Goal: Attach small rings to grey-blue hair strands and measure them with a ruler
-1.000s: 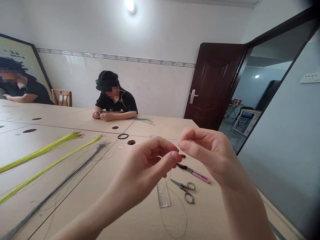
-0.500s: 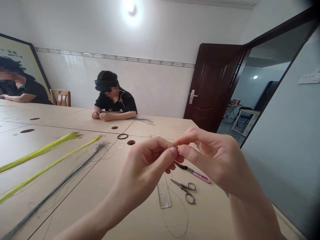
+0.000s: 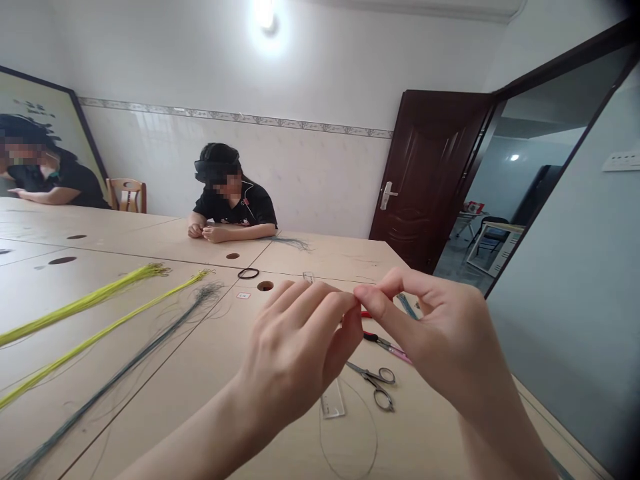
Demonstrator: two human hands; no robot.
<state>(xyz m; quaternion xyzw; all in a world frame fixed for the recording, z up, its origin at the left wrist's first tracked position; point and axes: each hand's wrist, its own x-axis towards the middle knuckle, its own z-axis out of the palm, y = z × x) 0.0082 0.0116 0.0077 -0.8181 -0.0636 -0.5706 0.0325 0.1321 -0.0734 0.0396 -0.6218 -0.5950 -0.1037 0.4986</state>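
My left hand (image 3: pixel 300 340) is closed, its back turned up and its fingers curled, thumb and index tip meeting at the right. Against that same spot my right hand (image 3: pixel 440 320) pinches with thumb and index finger. A thin grey thread (image 3: pixel 377 437) hangs in a loop below, its upper part running behind my left hand. What lies right at the fingertips is hidden. Under the hands are metal scissors (image 3: pixel 373 379), a clear ruler (image 3: pixel 333 403) partly covered by my left hand, and a tool with a pink handle (image 3: pixel 400 353).
Yellow thread bundles (image 3: pixel 95 297) and a grey-green bundle (image 3: pixel 130 367) lie on the left of the table. A black ring (image 3: pixel 249 273) sits near a cable hole (image 3: pixel 265 286). Blue-green strands (image 3: pixel 407 307) show behind my right hand. Two people sit across the table.
My left hand has rolled over, so its back now faces up and its thumb is hidden. The right fingers have closed into a tighter pinch. The view has shifted slightly.
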